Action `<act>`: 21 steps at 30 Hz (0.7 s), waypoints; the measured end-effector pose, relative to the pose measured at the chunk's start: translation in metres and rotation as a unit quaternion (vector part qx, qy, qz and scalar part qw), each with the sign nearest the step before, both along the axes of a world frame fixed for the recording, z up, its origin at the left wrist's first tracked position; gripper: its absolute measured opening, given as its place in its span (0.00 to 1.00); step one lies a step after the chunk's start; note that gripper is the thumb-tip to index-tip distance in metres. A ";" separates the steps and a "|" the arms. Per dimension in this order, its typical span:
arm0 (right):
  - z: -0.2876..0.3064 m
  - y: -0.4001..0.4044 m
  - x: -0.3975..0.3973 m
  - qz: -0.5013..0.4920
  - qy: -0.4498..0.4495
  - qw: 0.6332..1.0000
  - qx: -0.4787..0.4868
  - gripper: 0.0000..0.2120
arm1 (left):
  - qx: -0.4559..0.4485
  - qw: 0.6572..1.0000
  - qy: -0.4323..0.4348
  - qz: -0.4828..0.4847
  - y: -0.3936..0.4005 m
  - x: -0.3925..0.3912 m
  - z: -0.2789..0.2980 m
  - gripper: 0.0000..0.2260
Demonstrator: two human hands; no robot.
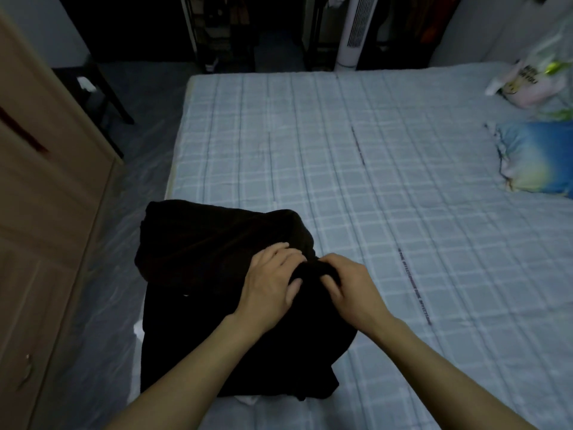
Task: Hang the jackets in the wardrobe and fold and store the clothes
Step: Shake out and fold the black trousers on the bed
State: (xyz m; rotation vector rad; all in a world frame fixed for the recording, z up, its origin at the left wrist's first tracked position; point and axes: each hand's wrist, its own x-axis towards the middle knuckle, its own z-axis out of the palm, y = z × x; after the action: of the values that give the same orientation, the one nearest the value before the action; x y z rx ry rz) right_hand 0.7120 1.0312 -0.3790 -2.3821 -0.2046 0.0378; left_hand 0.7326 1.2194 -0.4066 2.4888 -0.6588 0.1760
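Observation:
A black garment (201,274) lies bunched and partly folded at the near left corner of the bed (341,150). Both my hands meet at its right upper edge. My left hand (269,283) lies on the cloth with fingers curled round a fold of it. My right hand (347,283) pinches the same ridge of fabric from the right. A bit of white cloth (246,398) peeks out from under the garment's near edge.
A wooden wardrobe door (46,212) stands at the left. A blue pillow (539,159) and a plastic bag (539,82) lie at the bed's right side. A white tower fan (353,32), a dark chair (93,88) and a dark clothes rack (223,32) stand beyond the bed.

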 end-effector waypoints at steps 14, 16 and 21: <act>0.138 -0.029 -0.081 -0.003 -0.134 0.991 0.010 0.09 | -0.029 0.998 -0.026 -0.038 0.001 -0.038 0.106 0.20; 0.151 -0.036 -0.096 -0.020 -0.153 0.988 0.019 0.10 | -0.022 0.998 -0.027 -0.050 0.003 -0.042 0.111 0.23; 0.180 -0.061 -0.140 -0.078 -0.179 0.981 0.014 0.11 | 0.014 0.997 -0.047 -0.057 0.012 -0.044 0.112 0.25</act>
State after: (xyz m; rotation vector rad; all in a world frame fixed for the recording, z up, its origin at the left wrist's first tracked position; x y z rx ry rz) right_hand 0.5718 0.9699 -0.1993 -2.3529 -0.1841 -0.4683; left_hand 0.6886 1.2316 -0.2941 2.4730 -0.8441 0.2434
